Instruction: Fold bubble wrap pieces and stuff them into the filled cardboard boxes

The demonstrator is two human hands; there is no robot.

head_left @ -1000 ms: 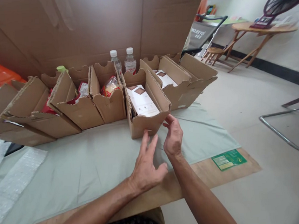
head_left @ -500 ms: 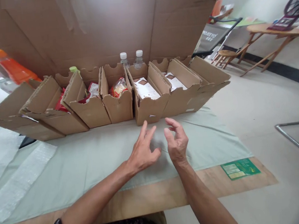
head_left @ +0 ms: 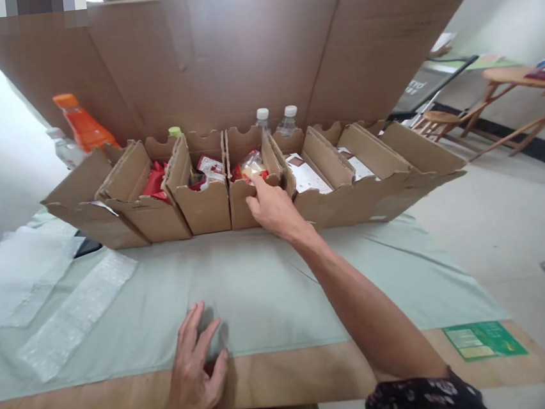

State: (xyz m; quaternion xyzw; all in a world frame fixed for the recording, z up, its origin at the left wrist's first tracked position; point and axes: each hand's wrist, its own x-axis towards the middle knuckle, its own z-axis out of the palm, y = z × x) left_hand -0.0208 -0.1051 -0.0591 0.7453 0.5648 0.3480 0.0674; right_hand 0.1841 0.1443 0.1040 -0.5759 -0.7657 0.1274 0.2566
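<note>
My right hand (head_left: 275, 207) is over the front rim of the middle cardboard box (head_left: 240, 207). Its index finger reaches toward a clear-and-red snack packet (head_left: 252, 163) inside, and the thumb sits apart, by the front wall. The other fingers are partly hidden, so firm contact cannot be made out. Low on the left, my left hand (head_left: 195, 360) is open above the table's front edge, fingers spread and holding nothing. Neighbouring boxes contain a red packet (head_left: 155, 182), a red-and-white packet (head_left: 211, 168) and white cartons (head_left: 307, 174).
A tall cardboard panel (head_left: 239, 53) stands behind the boxes. Bottles, one an orange bottle (head_left: 84, 126), show behind the row. Bubble wrap (head_left: 78, 316) lies on the pale green cloth (head_left: 261, 283). A green card (head_left: 483, 340) is at the table's right front.
My right hand has moved forward and left to the middle box. My left hand has drawn back toward the table edge. The box with white cartons, earlier jutting forward, now sits farther back.
</note>
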